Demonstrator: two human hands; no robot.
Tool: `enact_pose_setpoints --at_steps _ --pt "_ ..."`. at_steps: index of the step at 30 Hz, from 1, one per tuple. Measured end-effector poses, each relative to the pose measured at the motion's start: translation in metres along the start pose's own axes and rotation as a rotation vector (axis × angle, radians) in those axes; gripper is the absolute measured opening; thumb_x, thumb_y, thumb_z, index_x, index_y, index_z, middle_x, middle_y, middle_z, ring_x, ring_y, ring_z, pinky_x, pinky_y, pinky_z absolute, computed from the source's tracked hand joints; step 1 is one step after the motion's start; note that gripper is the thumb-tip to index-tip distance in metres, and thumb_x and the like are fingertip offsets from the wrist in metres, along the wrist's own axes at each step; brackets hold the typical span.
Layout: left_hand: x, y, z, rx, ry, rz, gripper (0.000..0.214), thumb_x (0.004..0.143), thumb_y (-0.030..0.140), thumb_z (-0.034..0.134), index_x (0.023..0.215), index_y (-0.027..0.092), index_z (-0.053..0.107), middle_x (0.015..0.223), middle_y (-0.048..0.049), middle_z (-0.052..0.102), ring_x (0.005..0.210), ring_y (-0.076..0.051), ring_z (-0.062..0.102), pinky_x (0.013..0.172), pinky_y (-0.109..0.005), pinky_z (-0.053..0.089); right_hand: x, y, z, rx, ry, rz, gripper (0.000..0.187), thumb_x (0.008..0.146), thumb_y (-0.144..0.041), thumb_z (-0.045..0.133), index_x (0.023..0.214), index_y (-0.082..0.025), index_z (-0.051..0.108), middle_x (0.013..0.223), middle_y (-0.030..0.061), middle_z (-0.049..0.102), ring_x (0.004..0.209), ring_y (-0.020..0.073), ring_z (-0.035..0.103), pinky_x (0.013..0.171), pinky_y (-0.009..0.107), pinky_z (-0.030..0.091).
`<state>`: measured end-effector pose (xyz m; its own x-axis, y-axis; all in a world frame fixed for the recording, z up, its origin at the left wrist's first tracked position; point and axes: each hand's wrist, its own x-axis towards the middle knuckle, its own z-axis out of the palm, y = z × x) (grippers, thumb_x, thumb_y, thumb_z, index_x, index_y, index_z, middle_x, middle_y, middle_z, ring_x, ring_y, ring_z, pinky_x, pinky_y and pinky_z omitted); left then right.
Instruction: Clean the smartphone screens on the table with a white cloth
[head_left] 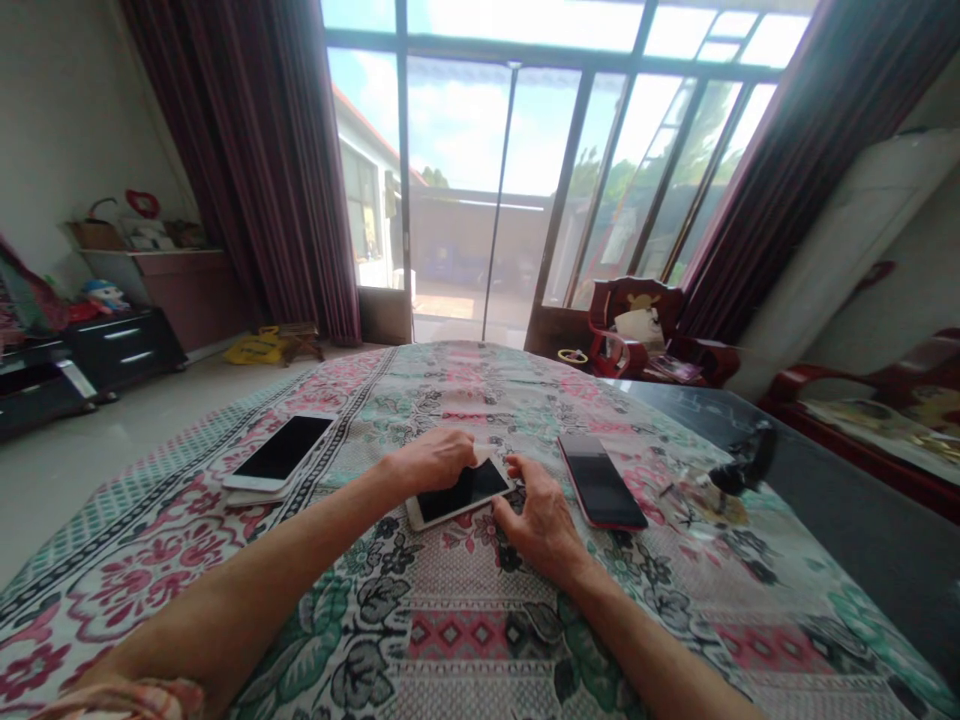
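Note:
A white smartphone (461,492) with a dark screen lies on the patterned tablecloth in front of me. Over its upper part, my left hand (435,462) is closed, fingers bent down onto the screen. A small white piece (486,454), looking like tissue or cloth, shows at those fingertips; its full shape is hidden. At the phone's right end is my right hand (541,510), thumb and fingers on either side of the corner, gripping it. To the right lies a dark-screened phone (602,484) with a reddish edge. Another white device (283,450), larger, rests at left on something pale.
The flowered tablecloth (465,570) covers the table. A black stand-like object (742,465) and clear plastic sit at right, beside a dark tabletop (840,450). Beyond are a red wooden chair (637,325), glass doors, curtains, a yellow bag (256,347) and a black cabinet (127,350).

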<state>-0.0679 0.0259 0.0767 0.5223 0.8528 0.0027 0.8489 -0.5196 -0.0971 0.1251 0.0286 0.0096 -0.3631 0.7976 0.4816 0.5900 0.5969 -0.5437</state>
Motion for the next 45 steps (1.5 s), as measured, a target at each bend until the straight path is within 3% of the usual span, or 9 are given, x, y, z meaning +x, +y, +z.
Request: enact_pose_setpoints --at_steps 4,10,14,22,31,40,45 --pt "-0.001 0.0 0.001 0.018 -0.01 -0.089 0.026 0.086 0.009 0.044 0.09 0.014 0.07 0.084 -0.0101 0.066 0.073 -0.017 0.061 0.065 -0.025 0.046 0.0 0.002 0.001 0.018 0.011 -0.016 0.047 0.074 -0.028 0.058 0.12 -0.016 0.053 0.107 0.0111 0.063 0.101 0.026 0.06 0.093 0.045 0.045" --pt "-0.005 0.02 0.008 0.008 0.038 -0.143 0.026 0.09 0.013 0.04 0.098 0.011 0.064 0.089 -0.0114 0.066 0.078 -0.019 0.062 0.072 -0.028 0.049 0.0 0.006 0.003 0.034 0.012 -0.022 0.046 0.075 -0.026 0.058 0.119 -0.017 0.053 0.106 0.0106 0.063 0.101 0.0263 0.059 0.092 0.045 0.044" --pt "-0.02 0.03 0.009 0.04 0.028 -0.125 0.025 0.091 0.019 0.043 0.1 0.012 0.064 0.094 -0.012 0.065 0.084 -0.022 0.062 0.074 -0.03 0.049 0.0 0.006 0.005 0.018 -0.007 -0.021 0.047 0.075 -0.024 0.058 0.121 -0.016 0.052 0.107 0.0109 0.062 0.102 0.026 0.058 0.093 0.043 0.042" --pt "-0.056 0.041 0.011 0.025 0.011 -0.152 0.026 0.091 0.011 0.041 0.1 0.016 0.065 0.1 -0.0092 0.064 0.092 -0.021 0.061 0.079 -0.029 0.049 0.0 0.004 0.004 -0.018 -0.023 -0.014 0.047 0.074 -0.023 0.06 0.121 -0.015 0.054 0.108 0.0107 0.062 0.104 0.0254 0.056 0.094 0.039 0.039" --pt "-0.087 0.051 0.046 -0.023 0.321 -0.244 0.039 0.089 0.009 0.043 0.121 0.019 0.061 0.114 -0.0083 0.064 0.11 -0.021 0.055 0.097 -0.033 0.049 0.001 0.004 0.004 -0.008 -0.027 -0.007 0.049 0.076 -0.024 0.061 0.123 -0.015 0.054 0.111 0.0108 0.062 0.104 0.0237 0.056 0.093 0.036 0.039" --pt "-0.098 0.047 0.072 -0.113 0.605 -0.289 0.039 0.081 0.004 0.046 0.109 0.019 0.069 0.111 -0.0085 0.066 0.108 -0.021 0.057 0.099 -0.037 0.05 0.001 0.003 0.002 -0.034 -0.039 -0.002 0.047 0.077 -0.024 0.061 0.122 -0.013 0.055 0.11 0.0103 0.063 0.105 0.0239 0.056 0.093 0.035 0.038" --pt "-0.097 0.047 0.078 -0.147 0.645 -0.373 0.039 0.077 0.002 0.047 0.104 0.02 0.071 0.109 -0.0068 0.067 0.108 -0.02 0.058 0.102 -0.036 0.048 0.002 0.004 0.002 -0.041 -0.042 0.001 0.046 0.078 -0.026 0.061 0.122 -0.015 0.055 0.11 0.0097 0.064 0.104 0.0231 0.056 0.093 0.034 0.038"
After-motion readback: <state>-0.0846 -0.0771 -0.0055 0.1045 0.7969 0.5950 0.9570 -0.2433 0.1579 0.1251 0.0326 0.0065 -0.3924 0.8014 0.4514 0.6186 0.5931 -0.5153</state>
